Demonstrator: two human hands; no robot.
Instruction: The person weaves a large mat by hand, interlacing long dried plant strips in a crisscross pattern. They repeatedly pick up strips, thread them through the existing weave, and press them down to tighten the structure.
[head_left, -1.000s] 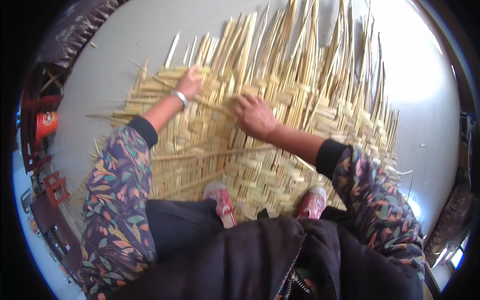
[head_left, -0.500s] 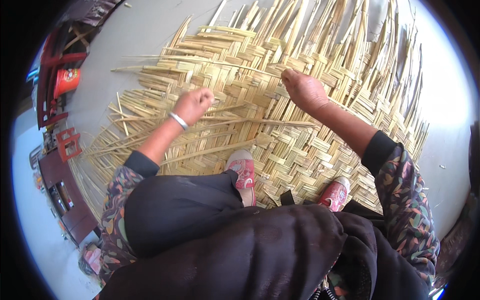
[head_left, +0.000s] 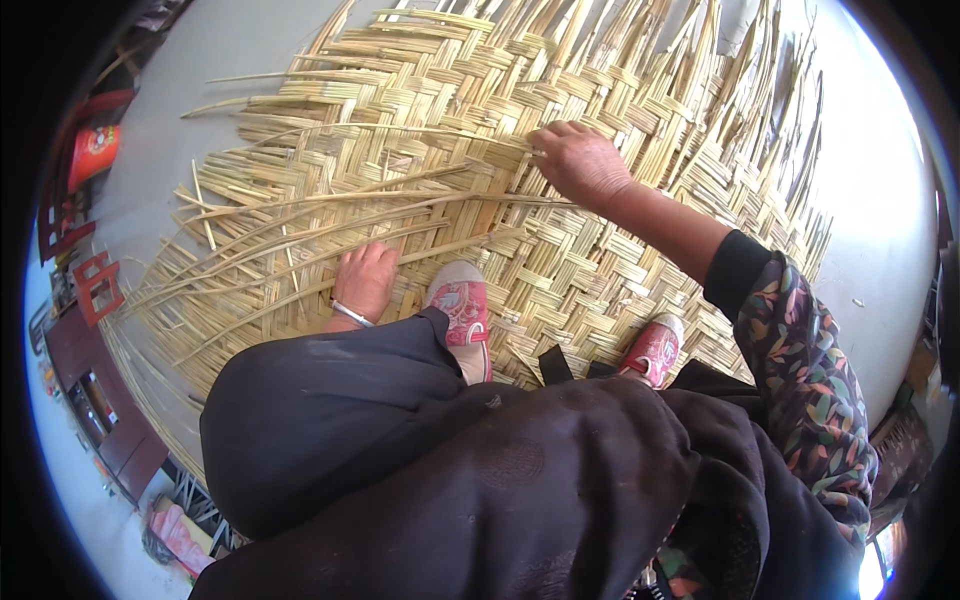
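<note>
A woven mat of pale yellow reed strips [head_left: 600, 265] lies under my hands and feet, its weave a slanting pattern with loose ends along the far and left sides. My right hand [head_left: 580, 165] bends over the middle of the mat, its fingers curled on a thin reed strip [head_left: 440, 131] that runs off to the left. Close to my left knee, my left hand [head_left: 367, 280] rests on the mat beside several long loose strips [head_left: 330, 215], palm down with the fingers extended. A white bangle circles the left wrist.
My red patterned shoes [head_left: 462, 305] stand on the mat, and my dark-clothed knee [head_left: 310, 410] rises at the left. Pale smooth floor [head_left: 200, 60] surrounds the weaving. Farther left are a red container [head_left: 95, 152], a small red frame [head_left: 98, 286] and dark red furniture [head_left: 110, 400].
My left hand has dropped from above the strips toward my knee and now rests on the mat. My right hand has shifted slightly left. The whole view has moved a little.
</note>
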